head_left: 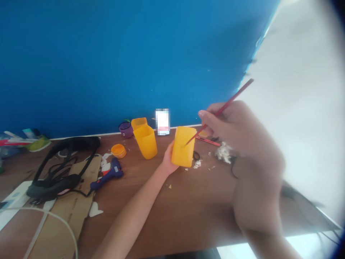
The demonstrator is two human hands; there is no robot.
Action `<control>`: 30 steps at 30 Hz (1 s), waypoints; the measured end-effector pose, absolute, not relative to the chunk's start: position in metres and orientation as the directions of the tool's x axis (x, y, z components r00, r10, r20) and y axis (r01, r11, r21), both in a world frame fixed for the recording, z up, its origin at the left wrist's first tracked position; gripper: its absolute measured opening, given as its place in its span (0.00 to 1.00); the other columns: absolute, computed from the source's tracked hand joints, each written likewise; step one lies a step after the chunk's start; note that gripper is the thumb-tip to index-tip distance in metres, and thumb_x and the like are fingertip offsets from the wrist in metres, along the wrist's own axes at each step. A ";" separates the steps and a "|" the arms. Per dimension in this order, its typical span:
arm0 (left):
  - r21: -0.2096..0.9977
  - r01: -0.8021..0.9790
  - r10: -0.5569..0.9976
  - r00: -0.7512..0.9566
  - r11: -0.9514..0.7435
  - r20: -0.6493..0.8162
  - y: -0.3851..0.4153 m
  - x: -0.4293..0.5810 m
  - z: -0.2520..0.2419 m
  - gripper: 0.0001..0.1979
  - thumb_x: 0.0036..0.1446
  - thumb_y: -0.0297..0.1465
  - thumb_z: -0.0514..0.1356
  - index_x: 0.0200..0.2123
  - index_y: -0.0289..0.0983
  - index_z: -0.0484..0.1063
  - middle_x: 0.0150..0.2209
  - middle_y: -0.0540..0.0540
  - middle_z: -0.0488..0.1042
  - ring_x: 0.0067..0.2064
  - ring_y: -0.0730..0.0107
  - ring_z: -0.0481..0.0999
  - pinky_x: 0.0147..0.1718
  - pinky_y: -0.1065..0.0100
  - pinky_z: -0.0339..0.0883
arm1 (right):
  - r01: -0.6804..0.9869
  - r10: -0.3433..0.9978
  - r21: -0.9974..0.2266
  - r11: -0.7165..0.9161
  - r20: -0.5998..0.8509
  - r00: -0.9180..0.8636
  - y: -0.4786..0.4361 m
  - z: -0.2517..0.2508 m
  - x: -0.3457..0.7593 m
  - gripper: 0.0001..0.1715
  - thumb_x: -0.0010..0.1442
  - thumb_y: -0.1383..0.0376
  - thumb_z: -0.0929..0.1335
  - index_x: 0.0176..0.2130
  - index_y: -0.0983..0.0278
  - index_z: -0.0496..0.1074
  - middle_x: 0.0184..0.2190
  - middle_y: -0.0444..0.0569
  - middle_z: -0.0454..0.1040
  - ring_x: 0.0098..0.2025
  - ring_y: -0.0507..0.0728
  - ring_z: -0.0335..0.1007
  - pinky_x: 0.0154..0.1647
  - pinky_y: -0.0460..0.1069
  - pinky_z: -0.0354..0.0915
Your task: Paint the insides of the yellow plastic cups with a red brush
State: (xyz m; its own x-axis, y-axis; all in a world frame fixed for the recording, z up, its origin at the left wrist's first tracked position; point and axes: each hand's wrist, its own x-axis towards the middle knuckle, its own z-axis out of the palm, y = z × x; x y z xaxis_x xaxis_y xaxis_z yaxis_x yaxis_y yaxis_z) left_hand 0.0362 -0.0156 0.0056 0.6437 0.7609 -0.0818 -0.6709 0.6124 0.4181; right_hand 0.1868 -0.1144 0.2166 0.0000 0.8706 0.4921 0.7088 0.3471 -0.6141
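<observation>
My left hand is closed round the left side of a yellow cup and holds it above the table. Part of its fingers is hidden behind the cup. In my right hand a thin red paintbrush is pinched between thumb and fingers. The brush slants down to the left, and its dark tip lies over the cup's front face; whether it touches cannot be told. Two more yellow cups stand close together to the left. A small open orange pot is farther left.
A blue glue gun, black headphones and cardboard occupy the table's left side. A purple pot stands by the blue wall. A red cutter, a crumpled white wad and scraps lie behind the held cup.
</observation>
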 end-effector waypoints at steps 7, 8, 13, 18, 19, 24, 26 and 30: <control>0.423 -0.700 0.782 0.622 0.576 -0.037 -0.014 0.037 0.002 0.25 0.65 0.42 0.55 0.58 0.31 0.70 0.48 0.38 0.79 0.46 0.57 0.81 0.45 0.60 0.75 | 0.678 0.945 -0.682 0.277 0.319 -0.065 -0.116 0.217 0.186 0.26 0.66 0.52 0.64 0.21 0.62 0.64 0.17 0.45 0.65 0.18 0.50 0.56 0.20 0.49 0.56; 0.421 -0.703 0.784 0.620 0.574 -0.032 -0.014 0.037 0.002 0.25 0.65 0.42 0.55 0.57 0.31 0.70 0.48 0.38 0.79 0.46 0.57 0.81 0.45 0.60 0.75 | 0.666 0.947 -0.692 0.279 0.311 -0.073 -0.115 0.217 0.186 0.26 0.66 0.51 0.64 0.22 0.62 0.64 0.17 0.45 0.66 0.18 0.50 0.56 0.20 0.49 0.56; 0.427 -0.704 0.787 0.616 0.568 -0.033 -0.012 0.035 0.001 0.26 0.64 0.43 0.56 0.58 0.31 0.70 0.48 0.39 0.80 0.46 0.58 0.81 0.44 0.61 0.75 | 0.681 0.948 -0.685 0.257 0.314 -0.043 -0.109 0.215 0.186 0.25 0.65 0.52 0.65 0.22 0.62 0.66 0.19 0.46 0.68 0.19 0.51 0.60 0.22 0.50 0.59; 0.462 -0.666 0.759 0.651 0.586 -0.024 -0.014 0.034 0.004 0.29 0.63 0.47 0.55 0.57 0.31 0.71 0.48 0.36 0.79 0.46 0.56 0.81 0.43 0.61 0.75 | 0.668 0.894 -0.698 0.260 0.436 0.108 -0.100 0.211 0.186 0.23 0.63 0.53 0.67 0.22 0.62 0.69 0.22 0.49 0.73 0.20 0.53 0.64 0.22 0.50 0.60; 0.462 -0.659 0.750 0.661 0.593 -0.021 -0.014 0.033 0.005 0.29 0.63 0.47 0.55 0.57 0.32 0.71 0.49 0.36 0.79 0.46 0.56 0.81 0.43 0.62 0.75 | 0.673 0.875 -0.691 0.265 0.465 0.133 -0.099 0.211 0.187 0.23 0.63 0.53 0.67 0.22 0.62 0.69 0.21 0.49 0.72 0.20 0.53 0.64 0.21 0.50 0.59; 0.442 -0.661 0.747 0.664 0.606 -0.030 -0.015 0.032 0.006 0.25 0.65 0.44 0.53 0.56 0.33 0.71 0.48 0.39 0.79 0.48 0.60 0.80 0.44 0.64 0.75 | 0.690 0.758 -0.643 0.331 0.617 0.211 -0.103 0.211 0.190 0.21 0.65 0.56 0.66 0.23 0.61 0.69 0.18 0.46 0.70 0.19 0.52 0.61 0.22 0.50 0.57; 0.445 -0.662 0.748 0.663 0.603 -0.026 -0.015 0.032 0.005 0.25 0.65 0.45 0.54 0.56 0.33 0.71 0.48 0.40 0.79 0.47 0.60 0.80 0.43 0.65 0.75 | 0.686 0.729 -0.632 0.361 0.650 0.216 -0.106 0.213 0.189 0.21 0.65 0.56 0.66 0.24 0.61 0.70 0.19 0.46 0.70 0.20 0.52 0.62 0.24 0.50 0.58; 0.462 -0.658 0.751 0.660 0.594 -0.025 -0.014 0.032 0.004 0.27 0.64 0.46 0.54 0.56 0.32 0.71 0.48 0.39 0.79 0.45 0.60 0.81 0.41 0.64 0.76 | 0.687 0.699 -0.604 0.404 0.689 0.195 -0.110 0.215 0.187 0.21 0.65 0.55 0.66 0.24 0.61 0.70 0.20 0.46 0.70 0.22 0.52 0.63 0.25 0.50 0.58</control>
